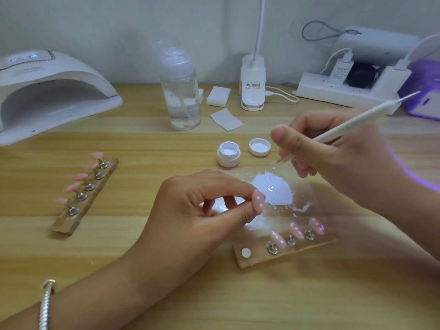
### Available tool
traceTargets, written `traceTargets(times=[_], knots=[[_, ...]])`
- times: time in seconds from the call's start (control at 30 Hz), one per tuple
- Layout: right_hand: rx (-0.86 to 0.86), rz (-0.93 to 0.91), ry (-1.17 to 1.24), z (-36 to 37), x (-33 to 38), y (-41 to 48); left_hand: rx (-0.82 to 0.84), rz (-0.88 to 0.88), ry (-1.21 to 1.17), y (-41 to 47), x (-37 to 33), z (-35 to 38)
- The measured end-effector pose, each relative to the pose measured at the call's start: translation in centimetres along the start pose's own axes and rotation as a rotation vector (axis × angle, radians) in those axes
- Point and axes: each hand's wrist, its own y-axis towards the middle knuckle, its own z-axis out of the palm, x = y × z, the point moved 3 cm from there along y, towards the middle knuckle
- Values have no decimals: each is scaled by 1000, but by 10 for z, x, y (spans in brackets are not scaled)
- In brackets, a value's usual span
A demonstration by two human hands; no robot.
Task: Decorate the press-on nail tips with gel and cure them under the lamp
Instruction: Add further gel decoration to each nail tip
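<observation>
My left hand (202, 208) pinches a pink nail tip (258, 202) with white dots between thumb and forefinger, near the table's middle. My right hand (333, 153) holds a white dotting pen (352, 122); its fine tip hovers just above a clear palette (302, 186) smeared with white gel (273, 186). An open white gel jar (228, 154) and its lid (259, 146) sit behind the palette. A wooden holder (257, 256) in front carries three dotted pink tips (296, 231) on metal stands and one bare white pad. A second holder (81, 203) at left bears several plain pink tips.
A large white curing lamp (47, 91) stands at the back left. A clear pump bottle (181, 91), white wipe pads (217, 96), a desk lamp base (252, 84) and a power strip (345, 91) line the back. A small lamp glowing purple (423, 101) sits far right.
</observation>
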Motion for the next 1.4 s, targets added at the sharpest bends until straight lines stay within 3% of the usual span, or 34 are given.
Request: traceTargets(times=[0.17,0.37,0.57,0.73,1.13,1.4], knots=[[65,99,-97,2,-19,-2,-17,-14,5,0,2,-1],[112,39,-253,6,-23,-3,-19,-19,9,0,4,-1],[40,3,-206,4,-23,-3,-18,-28,-2,-1,3,-1],[80,43,-243,7,-24,-4,-13,-24,7,0,3,-1],[-18,-100,222,11,14,-8,20,-5,15,1,1,0],[7,-94,216,21,21,-20,29,8,-6,1,-1,0]])
